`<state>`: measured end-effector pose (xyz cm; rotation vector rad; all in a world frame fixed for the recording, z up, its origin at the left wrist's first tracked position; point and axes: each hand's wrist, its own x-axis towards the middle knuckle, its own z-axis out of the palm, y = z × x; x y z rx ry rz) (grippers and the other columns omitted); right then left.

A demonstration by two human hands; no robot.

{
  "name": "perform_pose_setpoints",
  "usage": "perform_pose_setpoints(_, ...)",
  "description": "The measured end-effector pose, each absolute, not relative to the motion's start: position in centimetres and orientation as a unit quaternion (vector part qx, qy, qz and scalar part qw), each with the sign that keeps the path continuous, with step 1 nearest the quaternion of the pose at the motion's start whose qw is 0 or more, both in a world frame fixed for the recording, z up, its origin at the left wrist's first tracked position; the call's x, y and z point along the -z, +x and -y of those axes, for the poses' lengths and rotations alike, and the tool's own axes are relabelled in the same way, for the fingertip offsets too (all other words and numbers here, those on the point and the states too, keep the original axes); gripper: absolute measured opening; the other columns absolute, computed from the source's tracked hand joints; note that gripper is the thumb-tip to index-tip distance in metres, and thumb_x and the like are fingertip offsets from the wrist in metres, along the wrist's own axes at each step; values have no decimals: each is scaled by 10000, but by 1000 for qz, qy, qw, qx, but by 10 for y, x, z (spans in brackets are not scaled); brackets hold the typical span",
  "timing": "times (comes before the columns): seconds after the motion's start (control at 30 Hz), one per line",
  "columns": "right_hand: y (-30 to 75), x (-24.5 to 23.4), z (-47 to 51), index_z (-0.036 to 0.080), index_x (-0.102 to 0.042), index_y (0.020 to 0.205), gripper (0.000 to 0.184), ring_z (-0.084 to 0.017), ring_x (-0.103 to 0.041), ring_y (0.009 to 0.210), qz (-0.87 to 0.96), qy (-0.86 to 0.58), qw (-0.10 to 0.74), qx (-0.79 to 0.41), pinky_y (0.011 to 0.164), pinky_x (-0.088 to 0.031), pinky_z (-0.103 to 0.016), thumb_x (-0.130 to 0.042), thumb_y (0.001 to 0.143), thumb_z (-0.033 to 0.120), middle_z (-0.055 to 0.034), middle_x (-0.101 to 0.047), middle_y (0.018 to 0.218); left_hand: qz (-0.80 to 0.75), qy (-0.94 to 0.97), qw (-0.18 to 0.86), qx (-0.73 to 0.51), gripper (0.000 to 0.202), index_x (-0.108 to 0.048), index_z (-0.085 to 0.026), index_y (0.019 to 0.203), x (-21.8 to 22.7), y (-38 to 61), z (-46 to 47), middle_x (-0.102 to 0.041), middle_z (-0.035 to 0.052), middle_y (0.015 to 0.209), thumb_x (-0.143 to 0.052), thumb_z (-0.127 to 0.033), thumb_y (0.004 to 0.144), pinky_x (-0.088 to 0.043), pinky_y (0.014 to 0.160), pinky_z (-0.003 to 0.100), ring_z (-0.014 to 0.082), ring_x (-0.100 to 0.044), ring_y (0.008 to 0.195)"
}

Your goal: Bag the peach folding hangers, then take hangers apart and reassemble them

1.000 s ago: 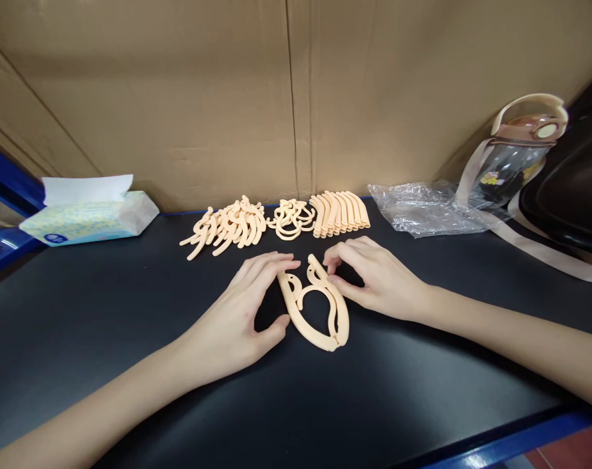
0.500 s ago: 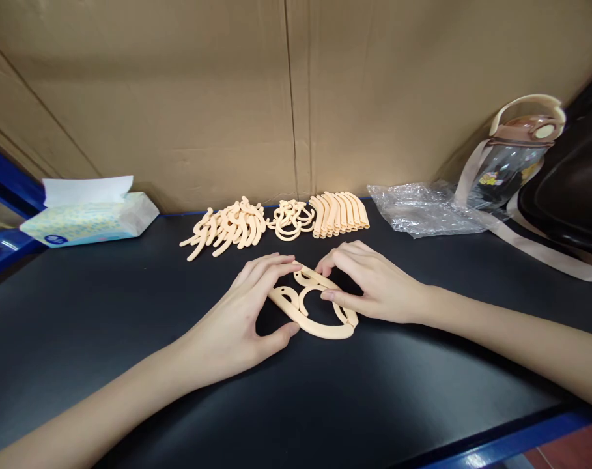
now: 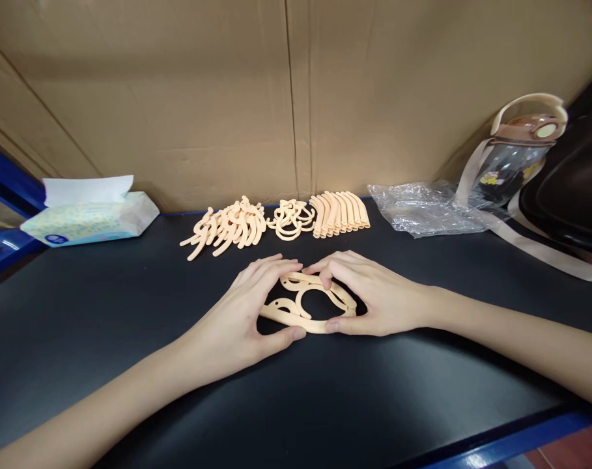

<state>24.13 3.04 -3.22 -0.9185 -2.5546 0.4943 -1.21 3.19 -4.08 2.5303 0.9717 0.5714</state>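
Note:
A peach plastic folding clothes hanger [image 3: 288, 317] lies folded flat on the black tabletop, its curved hook [image 3: 303, 301] between the two arms. My left hand [image 3: 244, 316] curves around its left end, thumb at the near arm and fingers reaching the far arm. From the other side my right hand [image 3: 376, 296] grips the right end, with the thumb on the near arm and bent fingers over the far one. The fingertips of both hands almost meet behind the hanger. Part of each end is hidden by the hands.
Behind the hanger lie a heap of curved hanger arms [image 3: 244, 225], a small pile of hooks [image 3: 290, 221] and a neat row of arms [image 3: 342, 212]. A tissue pack [image 3: 88, 218] sits left. Clear plastic wrap [image 3: 417, 208] and a strapped bottle [image 3: 513, 166] stand right, before a cardboard wall [image 3: 202, 98].
The hanger has turned slightly, its left end opening toward the left hand. My right thumb has come down onto the near arm, and the right fingers have moved left along the far arm.

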Motion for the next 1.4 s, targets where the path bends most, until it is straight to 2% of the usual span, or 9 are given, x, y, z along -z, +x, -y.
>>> perform_pose_setpoints(0.17,242,32,-29,235,-436,970,438,-277,-499,1229,912,-317,188,-179,968,-426,-415,-741,768,475,-121,-589,1288,-356,894,188,-199,613,-376,-324,1386,42,-12,-32,-484,65,1435,-653,-480,862,-381,1107,527,311,-327,1415)
perform_pose_setpoints(0.43,243,36,-32,237,-420,945,413,-269,-514,1196,897,-361,206,-150,954,-426,-417,-737,783,444,-103,-592,1301,-404,877,146,-215,639,-412,-308,1353,46,-13,-35,-545,54,1321,-657,-573,826,-426,1025,502,302,-482,1240)
perform_pose_setpoints(0.63,244,36,-34,240,-401,932,392,-246,-548,1075,891,-374,215,-142,897,-432,-399,-725,805,421,-74,-618,1200,-423,870,139,-213,631,-410,-305,1352,46,-12,-36,-536,53,1315,-656,-557,828,-417,1027,503,299,-472,1236)
perform_pose_setpoints(0.77,244,36,-34,241,-399,932,388,-241,-541,1068,892,-371,215,-144,896,-428,-393,-723,812,418,-71,-615,1196,-409,877,143,-207,648,-409,-294,1368,45,-12,-35,-500,67,1358,-639,-579,834,-403,1058,503,305,-433,1285)
perform_pose_setpoints(1.07,244,35,-35,234,-428,953,350,-243,-541,1088,897,-358,213,-149,920,-421,-401,-680,849,452,-85,-609,1233,-400,880,167,-196,539,-448,-273,1345,42,-13,-36,-509,83,1351,-548,-568,905,-403,1075,488,289,-412,1326)
perform_pose_setpoints(1.23,245,34,-34,218,-498,996,341,-269,-492,1239,901,-348,225,-127,1015,-383,-440,-627,877,510,-128,-546,1348,-423,884,130,-154,559,-570,-251,1228,29,-25,-43,-584,86,1261,-584,-648,836,-426,1022,497,319,-481,1236)
perform_pose_setpoints(1.4,246,33,-34,219,-519,1039,347,-276,-498,1240,905,-349,218,-112,1017,-394,-455,-608,888,519,-136,-549,1357,-458,880,84,-92,664,-660,-274,1198,13,-54,-65,-663,91,1148,-615,-741,728,-424,981,520,366,-534,1151)
